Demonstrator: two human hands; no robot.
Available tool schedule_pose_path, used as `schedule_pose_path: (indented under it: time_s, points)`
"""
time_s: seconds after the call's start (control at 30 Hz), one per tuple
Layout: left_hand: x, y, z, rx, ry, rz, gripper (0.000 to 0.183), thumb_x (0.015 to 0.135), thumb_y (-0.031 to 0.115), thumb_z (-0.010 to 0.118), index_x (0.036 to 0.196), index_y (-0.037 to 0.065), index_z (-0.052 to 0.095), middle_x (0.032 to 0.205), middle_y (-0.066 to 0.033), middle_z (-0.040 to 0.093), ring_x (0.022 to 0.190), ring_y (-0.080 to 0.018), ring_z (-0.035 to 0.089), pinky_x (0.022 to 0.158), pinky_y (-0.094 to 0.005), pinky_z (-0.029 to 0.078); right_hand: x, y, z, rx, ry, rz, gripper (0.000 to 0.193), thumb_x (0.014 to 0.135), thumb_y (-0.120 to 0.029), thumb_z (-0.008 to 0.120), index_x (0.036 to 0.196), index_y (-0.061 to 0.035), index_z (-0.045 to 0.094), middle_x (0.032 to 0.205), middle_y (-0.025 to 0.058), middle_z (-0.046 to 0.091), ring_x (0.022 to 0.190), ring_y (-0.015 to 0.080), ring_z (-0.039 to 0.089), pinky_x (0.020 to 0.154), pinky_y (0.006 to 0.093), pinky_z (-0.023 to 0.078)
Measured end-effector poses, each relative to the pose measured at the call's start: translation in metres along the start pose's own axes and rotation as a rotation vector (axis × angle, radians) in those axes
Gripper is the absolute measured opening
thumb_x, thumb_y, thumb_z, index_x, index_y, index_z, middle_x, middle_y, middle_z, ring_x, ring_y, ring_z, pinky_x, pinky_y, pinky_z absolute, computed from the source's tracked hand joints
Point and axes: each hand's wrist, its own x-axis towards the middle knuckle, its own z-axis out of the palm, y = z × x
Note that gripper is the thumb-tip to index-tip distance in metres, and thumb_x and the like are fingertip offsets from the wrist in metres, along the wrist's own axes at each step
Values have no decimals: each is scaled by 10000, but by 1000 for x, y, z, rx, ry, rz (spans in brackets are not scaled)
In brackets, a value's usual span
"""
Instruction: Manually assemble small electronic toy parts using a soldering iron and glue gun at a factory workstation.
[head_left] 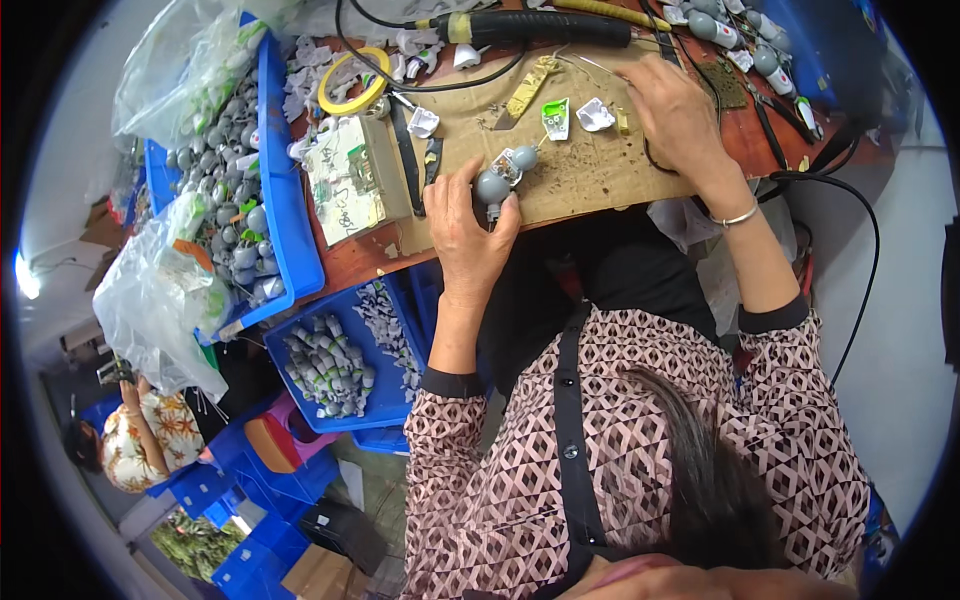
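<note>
My left hand (462, 235) is closed around a small device with a grey ball (492, 187) at the near end. A smaller grey ball (524, 157) and an open white housing show beyond my fingers. My right hand (675, 115) is further right, its fingers pinched on a thin silvery rod (598, 66) that points left; its exact kind is unclear. Between the hands, a white shell with a bright green inside (556, 119) lies on the brown cardboard mat (585, 180), beside a plain white shell (596, 115).
A blue bin (290, 200) of grey-balled parts stands left, another blue tray (385, 400) below. A pale box (345, 180), yellow tape roll (354, 82), yellowish strip (527, 92) and black cables surround the mat. Pliers (768, 125) lie right. A person (140, 440) sits at far left.
</note>
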Motion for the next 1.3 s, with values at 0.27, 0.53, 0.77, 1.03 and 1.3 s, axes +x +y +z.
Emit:
schedule_pose_path:
  time_s: [0.27, 0.53, 0.77, 1.03, 1.3]
  points:
    - [-2, -4, -5, -31, -29, -41, 387, 686, 114, 691, 1048, 27, 586, 932, -133, 544, 886, -320, 496, 806, -408, 411, -6, -49, -33, 411, -136, -71, 179, 808, 2, 582, 984, -14, 610, 882, 127, 581, 807, 326, 598, 690, 393, 483]
    - [1, -2, -2, -42, -17, -33, 386, 690, 118, 695, 1052, 31, 593, 942, -130, 550, 892, -319, 499, 812, -407, 414, -13, -73, -36, 381, -326, -146, 197, 782, 11, 585, 974, -25, 616, 873, 104, 577, 785, 293, 603, 648, 374, 488]
    - [0, -2, -2, -29, -14, -27, 390, 692, 122, 697, 1057, 32, 594, 939, -130, 547, 885, -319, 497, 806, -407, 417, -12, -81, -31, 282, -333, -221, 226, 759, 6, 578, 981, -32, 601, 863, 96, 563, 799, 267, 599, 638, 359, 495]
    - [-1, -3, -1, -21, 5, -18, 390, 689, 119, 700, 1055, 35, 595, 938, -126, 547, 882, -317, 496, 794, -402, 421, -3, -78, -40, 247, -315, -199, 226, 746, 7, 577, 965, -29, 617, 891, 100, 580, 826, 264, 599, 674, 358, 497]
    - [-2, -4, -1, -30, -2, -12, 398, 680, 112, 702, 1055, 35, 595, 949, -125, 553, 888, -316, 499, 794, -402, 420, -5, -56, -42, 264, -203, -56, 202, 790, -5, 591, 989, -26, 620, 903, 116, 594, 848, 298, 601, 715, 366, 486]
